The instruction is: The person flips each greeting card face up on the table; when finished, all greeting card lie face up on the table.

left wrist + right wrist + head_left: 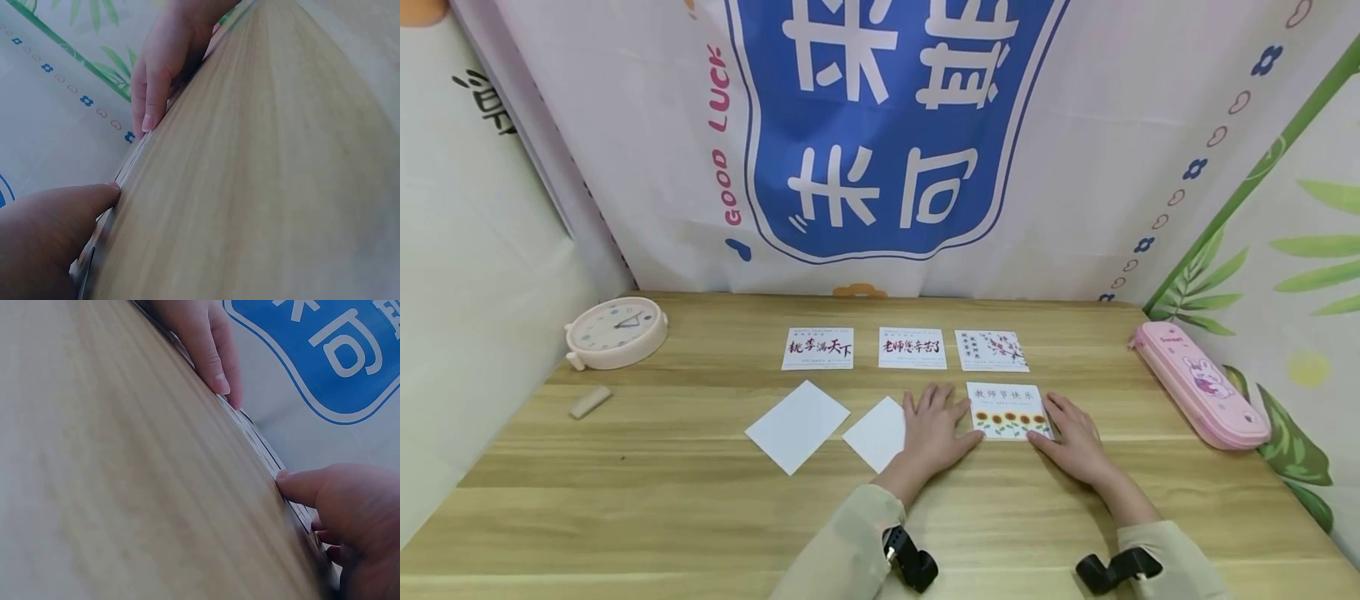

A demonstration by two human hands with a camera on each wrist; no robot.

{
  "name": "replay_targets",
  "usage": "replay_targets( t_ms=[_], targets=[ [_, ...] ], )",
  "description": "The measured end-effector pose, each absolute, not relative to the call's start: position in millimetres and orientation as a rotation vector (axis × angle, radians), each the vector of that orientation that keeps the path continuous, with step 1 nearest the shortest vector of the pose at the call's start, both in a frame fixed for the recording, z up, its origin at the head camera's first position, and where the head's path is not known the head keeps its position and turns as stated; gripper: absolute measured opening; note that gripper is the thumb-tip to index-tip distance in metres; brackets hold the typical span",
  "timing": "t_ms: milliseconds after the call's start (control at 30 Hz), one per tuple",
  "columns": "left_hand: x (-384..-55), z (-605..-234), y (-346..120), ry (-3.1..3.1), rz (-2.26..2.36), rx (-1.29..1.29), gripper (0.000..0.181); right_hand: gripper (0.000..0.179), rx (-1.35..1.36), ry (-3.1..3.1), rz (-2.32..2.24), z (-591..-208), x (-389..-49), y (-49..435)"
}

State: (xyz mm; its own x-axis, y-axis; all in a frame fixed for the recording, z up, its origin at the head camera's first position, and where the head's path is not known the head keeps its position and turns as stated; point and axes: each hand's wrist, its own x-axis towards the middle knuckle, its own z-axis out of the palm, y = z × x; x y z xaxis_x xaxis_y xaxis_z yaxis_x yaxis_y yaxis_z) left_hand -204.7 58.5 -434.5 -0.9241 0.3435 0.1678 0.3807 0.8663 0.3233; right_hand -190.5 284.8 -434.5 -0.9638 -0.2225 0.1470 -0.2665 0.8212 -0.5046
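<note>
A sunflower card (1006, 411) printed with Chinese characters lies flat on the wooden table between my two hands. At its left edge is my left hand (934, 425), palm down with fingers spread and the thumb by the lower left corner. My right hand (1075, 437) touches the right edge, its thumb on the lower right corner. A blank white card (877, 433) lies partly under the left hand. In the left wrist view, the left thumb (94, 197) rests at table level; the right thumb (303, 486) does likewise in the right wrist view.
Behind lie three printed cards: one (818, 348) at left, one (913, 348) in the middle, and a blossom card (992, 351) at right. Another blank card (797, 427) is turned diagonally. A round clock (617, 333) and a small beige block (591, 402) sit left, a pink pencil case (1201, 385) right.
</note>
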Motion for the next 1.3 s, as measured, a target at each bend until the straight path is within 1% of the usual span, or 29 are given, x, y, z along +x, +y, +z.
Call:
replay_targets(
  t_ms=[367, 533, 667, 867, 1000, 1300],
  targets=[
    [-206.0, -434.5, 59.2, -2.894, -0.63, -0.554, 0.055, 0.067, 0.366, -2.907, 0.895, -435.4, -191.9, 286.1],
    [-202.8, -429.2, 57.3, -2.795, -0.747, -0.566, 0.052, 0.065, 0.31, -2.881, 1.084, -431.9, -192.6, 285.0],
    [-197.5, -419.5, 51.0, -2.712, -0.838, -0.597, 0.052, 0.067, 0.256, -2.837, 1.199, -421.1, -191.7, 279.7],
    [-194.9, -406.7, 23.5, -2.609, -0.988, -0.633, 0.054, 0.069, 0.216, -2.713, 1.302, -396.7, -186.2, 261.4],
    [-192.8, -402.4, -0.5, -2.58, -0.978, -0.61, 0.056, 0.066, 0.217, -2.643, 1.352, -385.6, -182.5, 243.5],
    [-189.8, -395.7, -48.0, -2.547, -0.984, -0.62, 0.059, 0.062, 0.327, -2.611, 1.395, -384.7, -182.8, 199.4]
  ],
)
